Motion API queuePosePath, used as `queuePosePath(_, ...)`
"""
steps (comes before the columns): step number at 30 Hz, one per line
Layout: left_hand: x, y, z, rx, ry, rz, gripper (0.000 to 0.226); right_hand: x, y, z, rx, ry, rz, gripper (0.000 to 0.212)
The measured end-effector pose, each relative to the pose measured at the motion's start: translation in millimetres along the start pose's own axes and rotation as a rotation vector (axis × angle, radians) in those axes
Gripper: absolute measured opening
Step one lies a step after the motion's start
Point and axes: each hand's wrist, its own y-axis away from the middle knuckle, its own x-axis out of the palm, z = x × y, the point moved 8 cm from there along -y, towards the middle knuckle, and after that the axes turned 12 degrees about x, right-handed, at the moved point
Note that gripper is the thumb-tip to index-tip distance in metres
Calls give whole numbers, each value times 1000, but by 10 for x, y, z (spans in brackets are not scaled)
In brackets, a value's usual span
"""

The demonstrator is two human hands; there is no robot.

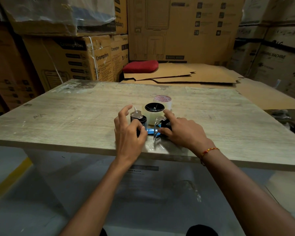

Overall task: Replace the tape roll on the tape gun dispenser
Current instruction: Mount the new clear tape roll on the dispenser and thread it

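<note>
Near edge: table [58,133] bears my work.
Left hand [128,133]: I pinch the tape gun dispenser [152,123] roller end.
Right hand [180,132]: I clamp its black handle.
Tape roll [153,117]: seated on hub; light, slick, grip by rim.
Spare roll [162,99]: just behind.

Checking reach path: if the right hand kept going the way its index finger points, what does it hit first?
Likely the tape roll on the dispenser: the right hand points its index finger up-left at it, fingertip nearly there. Depth is unclear; the spare roll lies beyond.
</note>
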Motion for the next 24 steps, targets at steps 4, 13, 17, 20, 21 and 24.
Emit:
queuePosePath(4, -80, 66, 22, 37, 17, -2, 10, -10, -2, 7, -8, -4, 28, 66)
queuePosePath(13, -275, 169, -25, 119, 53, -39, 9, 4, -55, 11, -20, -12, 61, 65)
queuePosePath(17, -308, 211, 3, 162, 93, -1, 11, 9, -70, 9, -27, -5, 71, 66)
queuePosePath(20, -295, 147, 124, 121, 89, 30, 9, 2, -69, 11, -38, -13, 70, 67)
queuePosePath(21, -292, 118, 164, 92, 93, 37, 8, -2, -70, 10, -40, -13, 68, 67)
queuePosePath(24, -294, 40, 264, -9, 115, 49, 12, 5, -71, 9, -47, -13, 59, 67)
